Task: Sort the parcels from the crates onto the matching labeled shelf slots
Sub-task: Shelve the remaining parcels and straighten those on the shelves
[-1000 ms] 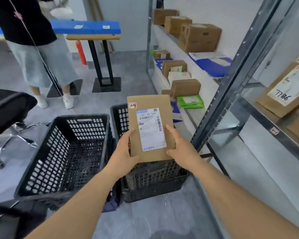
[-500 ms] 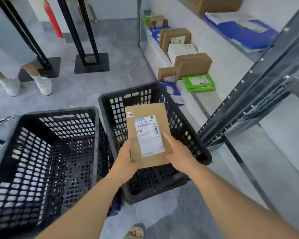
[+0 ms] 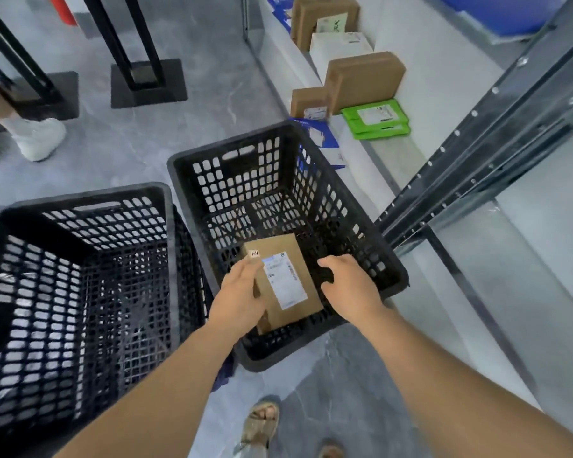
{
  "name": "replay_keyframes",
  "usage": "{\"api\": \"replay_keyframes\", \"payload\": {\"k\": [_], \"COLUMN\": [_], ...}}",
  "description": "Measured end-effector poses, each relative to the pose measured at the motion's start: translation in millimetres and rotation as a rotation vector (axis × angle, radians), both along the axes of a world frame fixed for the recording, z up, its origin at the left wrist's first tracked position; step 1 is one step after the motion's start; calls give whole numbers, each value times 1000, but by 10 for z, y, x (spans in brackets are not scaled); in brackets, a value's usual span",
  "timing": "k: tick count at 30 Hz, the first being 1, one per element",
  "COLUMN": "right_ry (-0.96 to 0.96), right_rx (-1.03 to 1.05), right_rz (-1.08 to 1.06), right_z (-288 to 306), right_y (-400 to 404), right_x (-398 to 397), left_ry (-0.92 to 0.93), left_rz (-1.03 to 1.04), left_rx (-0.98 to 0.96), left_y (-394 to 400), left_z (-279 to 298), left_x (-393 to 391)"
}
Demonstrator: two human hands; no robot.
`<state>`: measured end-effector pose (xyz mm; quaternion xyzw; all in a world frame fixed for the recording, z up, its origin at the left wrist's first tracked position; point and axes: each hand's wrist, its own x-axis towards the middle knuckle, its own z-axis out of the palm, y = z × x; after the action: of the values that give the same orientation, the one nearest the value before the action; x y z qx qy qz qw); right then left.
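Only your left hand [image 3: 242, 294] holds the brown parcel [image 3: 283, 279] and your right hand [image 3: 351, 285] is off it, loose, so it could slip into the black crate [image 3: 278, 140].

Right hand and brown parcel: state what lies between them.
Head view: nothing solid. Only a narrow gap over the black crate's mesh separates the right hand from the brown parcel, which the left hand holds.
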<state>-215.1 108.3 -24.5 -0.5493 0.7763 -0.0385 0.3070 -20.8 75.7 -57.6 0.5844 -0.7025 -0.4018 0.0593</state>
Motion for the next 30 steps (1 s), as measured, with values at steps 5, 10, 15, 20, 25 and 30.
{"api": "replay_keyframes", "payload": {"k": [5,10,15,20,25,30], "right_ry": [68,149,247,345,491,619], "right_rx": [-108,-260,-342,-411,-535,-550], "right_rz": [-72,-144,-255,-352,-445,-557], "right_z": [511,1182,1764,2289,2719,3047], "right_y": [219,520,964,1640,2569,3730], "right_x": [-48,-99,-218,-331,-520,-661], "left_ry": [-32,0,94,150,254,351], "left_rz": [-102,-223,-332,-473,-617,-739], "left_rx": [-223,-416,-562,-681,-855,-888], "left_y": [80,254,537,956,1596,2524], "left_z": [597,1237,1788,2311,2758,3182], "left_x": [-132,-383,-688,-999,-1348,-1694]}}
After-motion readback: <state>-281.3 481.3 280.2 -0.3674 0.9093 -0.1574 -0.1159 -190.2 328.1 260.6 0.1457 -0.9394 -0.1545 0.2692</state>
